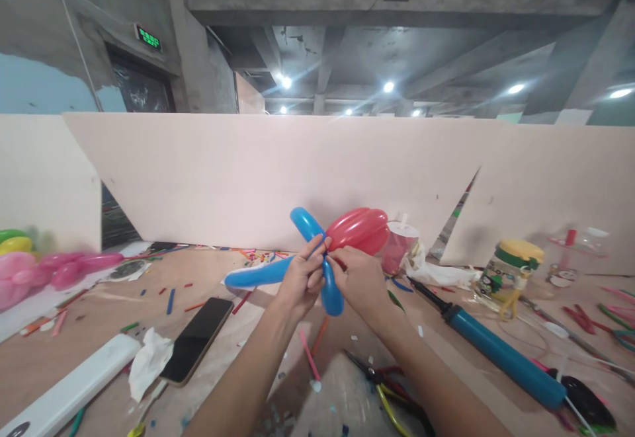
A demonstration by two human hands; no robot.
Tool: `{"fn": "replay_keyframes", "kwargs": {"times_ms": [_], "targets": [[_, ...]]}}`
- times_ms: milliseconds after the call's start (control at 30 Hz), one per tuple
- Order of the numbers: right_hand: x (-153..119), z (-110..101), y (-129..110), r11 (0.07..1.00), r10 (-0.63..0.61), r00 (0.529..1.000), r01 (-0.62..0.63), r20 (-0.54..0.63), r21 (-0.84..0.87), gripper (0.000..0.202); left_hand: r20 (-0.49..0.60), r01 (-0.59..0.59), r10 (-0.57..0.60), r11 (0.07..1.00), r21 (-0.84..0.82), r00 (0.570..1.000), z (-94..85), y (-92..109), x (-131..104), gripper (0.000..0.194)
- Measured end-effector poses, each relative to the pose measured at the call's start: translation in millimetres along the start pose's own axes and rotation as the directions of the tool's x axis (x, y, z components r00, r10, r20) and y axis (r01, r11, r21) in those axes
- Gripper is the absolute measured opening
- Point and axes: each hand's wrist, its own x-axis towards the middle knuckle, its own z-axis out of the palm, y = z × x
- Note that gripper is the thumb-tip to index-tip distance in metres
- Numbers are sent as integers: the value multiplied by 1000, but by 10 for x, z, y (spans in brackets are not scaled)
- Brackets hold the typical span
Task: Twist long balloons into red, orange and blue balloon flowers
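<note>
A twisted balloon figure is held up over the middle of the table. Its blue balloon [262, 274] has a long section pointing left, with shorter sections above and below the twist. A bunch of red balloon [360, 225] lobes spreads to the upper right. My left hand [303, 272] is closed round the blue balloon beside the twist. Fingers of my right hand [357, 275] pinch at the same joint, just below the red lobes. Exactly what the right fingertips grip is partly hidden.
A black phone [198, 339], crumpled tissue [151, 361] and white long object [74, 387] lie left. Pliers [381, 384] lie near my right forearm. A blue hand pump [506, 354], yellow-lidded jar [513, 272] and cup [399, 245] stand or lie right. Pink balloons [59, 268] sit far left.
</note>
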Motion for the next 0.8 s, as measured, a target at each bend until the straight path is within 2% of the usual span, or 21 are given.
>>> {"fn": "replay_keyframes", "kwargs": {"times_ms": [100, 167, 233, 300, 367, 433, 600, 700, 767, 800], "targets": [[-23, 4, 33, 999, 25, 1000, -25, -17, 48, 17, -31, -53, 64, 960, 275, 997, -21, -35, 20, 39], [-29, -4, 56, 994, 58, 998, -55, -27, 93, 16, -31, -112, 148, 857, 503, 989, -8, -38, 9, 38], [-27, -18, 65, 989, 92, 996, -90, -4, 121, 15, 15, -182, 247, 667, 723, 969, 19, -35, -25, 35], [-25, -35, 60, 979, 137, 989, -143, 50, 144, 15, 74, -213, 321, 422, 881, 944, 47, -35, -67, 32], [-29, -52, 49, 971, 171, 980, -184, 98, 153, 17, 118, -199, 352, 205, 958, 928, 63, -36, -99, 32], [-44, -63, 42, 971, 169, 980, -184, 109, 153, 18, 139, -178, 362, 79, 981, 922, 64, -34, -111, 33], [-107, -53, -5, 961, 172, 979, -191, 106, 202, 20, 191, -196, 348, -22, 980, 918, 46, -15, -110, 30], [-119, -52, -87, 969, 211, 974, -219, 81, 113, 21, 207, -174, 299, -136, 975, 931, 39, -22, -122, 34], [-115, -59, -131, 963, 234, 970, -240, 63, 124, 20, 215, -194, 301, -97, 976, 929, 22, -32, -109, 38], [-112, -61, -140, 947, 251, 965, -260, 68, 189, 19, 204, -208, 329, -21, 978, 922, 9, -36, -91, 38]]}}
